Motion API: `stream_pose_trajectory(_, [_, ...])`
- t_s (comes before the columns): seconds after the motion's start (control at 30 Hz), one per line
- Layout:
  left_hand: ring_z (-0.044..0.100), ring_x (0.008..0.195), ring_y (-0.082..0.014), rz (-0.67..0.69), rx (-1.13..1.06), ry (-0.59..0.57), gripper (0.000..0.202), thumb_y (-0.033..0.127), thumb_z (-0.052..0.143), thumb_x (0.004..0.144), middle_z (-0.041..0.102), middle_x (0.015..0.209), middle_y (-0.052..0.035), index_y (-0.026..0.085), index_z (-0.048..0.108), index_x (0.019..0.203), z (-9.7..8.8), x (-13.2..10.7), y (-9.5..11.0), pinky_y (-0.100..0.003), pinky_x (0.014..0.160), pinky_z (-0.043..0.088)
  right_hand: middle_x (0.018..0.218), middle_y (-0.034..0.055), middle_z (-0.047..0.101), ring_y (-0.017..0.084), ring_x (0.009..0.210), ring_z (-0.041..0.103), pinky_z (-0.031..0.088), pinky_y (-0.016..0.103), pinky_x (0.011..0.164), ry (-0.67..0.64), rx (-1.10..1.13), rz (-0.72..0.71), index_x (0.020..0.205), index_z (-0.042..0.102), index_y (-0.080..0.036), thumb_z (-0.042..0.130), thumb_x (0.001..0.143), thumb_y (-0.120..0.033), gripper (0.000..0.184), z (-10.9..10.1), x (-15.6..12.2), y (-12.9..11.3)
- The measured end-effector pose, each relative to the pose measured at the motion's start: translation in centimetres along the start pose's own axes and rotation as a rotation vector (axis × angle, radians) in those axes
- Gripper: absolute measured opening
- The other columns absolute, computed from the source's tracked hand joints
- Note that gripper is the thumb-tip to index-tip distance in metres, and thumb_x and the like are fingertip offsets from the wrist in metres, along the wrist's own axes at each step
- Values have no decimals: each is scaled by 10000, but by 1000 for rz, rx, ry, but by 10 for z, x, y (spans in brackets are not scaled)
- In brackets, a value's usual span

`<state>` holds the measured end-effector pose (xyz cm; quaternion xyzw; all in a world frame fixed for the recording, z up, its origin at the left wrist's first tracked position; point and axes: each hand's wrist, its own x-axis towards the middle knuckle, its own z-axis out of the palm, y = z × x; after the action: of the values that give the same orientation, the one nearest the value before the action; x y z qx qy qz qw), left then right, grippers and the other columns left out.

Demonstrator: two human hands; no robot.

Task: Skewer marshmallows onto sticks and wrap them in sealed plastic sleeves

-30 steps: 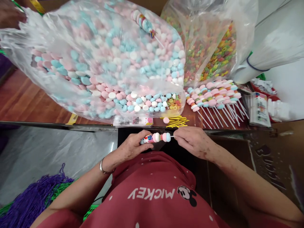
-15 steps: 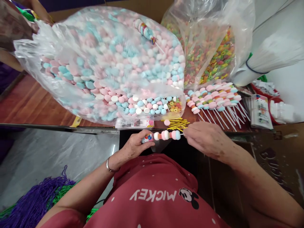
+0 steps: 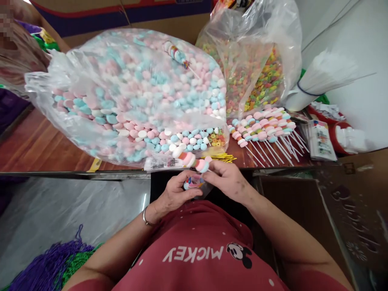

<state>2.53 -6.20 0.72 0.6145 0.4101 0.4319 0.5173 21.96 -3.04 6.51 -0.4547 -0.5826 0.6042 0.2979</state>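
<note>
My right hand [image 3: 228,180] pinches the stick end of a marshmallow skewer [image 3: 188,159], threaded with white, pink and blue marshmallows and orange pieces. The skewer tilts up to the left, above my left hand [image 3: 177,190]. Between the thumb and fingers of that hand is a small printed plastic bag [image 3: 193,182], with clear film reaching toward my right hand. Just beyond the skewer, yellow twist ties [image 3: 222,157] lie by the table edge. A stack of flat clear bags [image 3: 162,163] is to their left.
A big clear sack of marshmallows [image 3: 136,89] covers much of the table, with one wrapped skewer [image 3: 176,54] on top. Behind it stands a sack of gummy rings [image 3: 254,81]. Finished skewers [image 3: 263,125] lie at right, near a bundle of white sticks [image 3: 327,76]. Another person's arm shows at upper left.
My right hand has moved left, bringing the skewer from level beside the printed bag to tilted above it. The bag now shows more fully in my left hand. The camera view has shifted slightly.
</note>
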Motion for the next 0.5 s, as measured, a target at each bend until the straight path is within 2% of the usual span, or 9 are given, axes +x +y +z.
stream_pose_trajectory(0.07, [513, 610, -110, -2, -9, -30, 413, 496, 788, 760, 628, 717, 5, 145, 653, 933, 3, 2, 1, -233, 613, 453, 761, 8, 672, 155, 728, 602, 474, 250, 645, -55, 22, 35, 819, 678, -159, 683, 765, -428, 275, 6, 8, 1])
stream_pose_trajectory(0.17, [526, 617, -119, 27, 29, -76, 408, 506, 744, 805, 619, 737, 2, 148, 613, 949, 4, 3, 0, -243, 606, 458, 679, -15, 612, 139, 685, 556, 430, 238, 619, -34, -9, 20, 708, 636, -169, 664, 742, -350, 186, 6, 14, 2])
stream_pose_trajectory(0.2, [549, 648, -131, 85, 72, -61, 408, 497, 731, 820, 627, 776, -8, 153, 598, 993, 2, 3, 1, -252, 621, 470, 671, -20, 597, 134, 675, 541, 415, 237, 615, -20, -22, 14, 681, 618, -172, 641, 742, -329, 170, 5, 14, 2])
stream_pose_trajectory(0.27, [600, 791, -176, 283, 236, 66, 378, 421, 702, 861, 642, 917, -52, 167, 565, 1106, -2, 3, 6, -297, 707, 503, 647, -31, 557, 120, 638, 495, 377, 234, 593, 2, -57, 15, 648, 586, -174, 604, 742, -312, 168, 3, 14, 1])
stream_pose_trajectory(0.33, [592, 929, -213, 506, 490, 225, 319, 265, 650, 891, 622, 1034, -92, 182, 549, 1181, -7, 4, 17, -354, 797, 502, 612, -45, 505, 108, 599, 437, 333, 232, 567, 15, -108, 25, 642, 571, -174, 585, 749, -317, 180, 1, 14, -1])
stream_pose_trajectory(0.37, [583, 914, -209, 588, 618, 242, 293, 173, 608, 893, 617, 1018, -92, 186, 556, 1181, -8, 5, 25, -357, 789, 497, 605, -49, 491, 105, 593, 421, 321, 232, 563, 22, -134, 26, 652, 574, -172, 577, 757, -317, 179, 1, 14, -2])
stream_pose_trajectory(0.43, [560, 767, -182, 712, 808, 114, 269, 96, 563, 882, 622, 886, -68, 172, 577, 1140, -8, 8, 39, -325, 693, 481, 608, -52, 489, 105, 598, 419, 315, 229, 565, 45, -178, 14, 673, 579, -169, 566, 779, -303, 171, 2, 14, -5])
stream_pose_trajectory(0.5, [555, 692, -182, 758, 918, 2, 223, 84, 538, 885, 627, 790, -58, 137, 581, 1098, -5, 11, 49, -324, 649, 481, 612, -52, 499, 103, 602, 432, 317, 224, 566, 76, -207, 1, 668, 562, -171, 558, 801, -277, 170, 4, 14, -5])
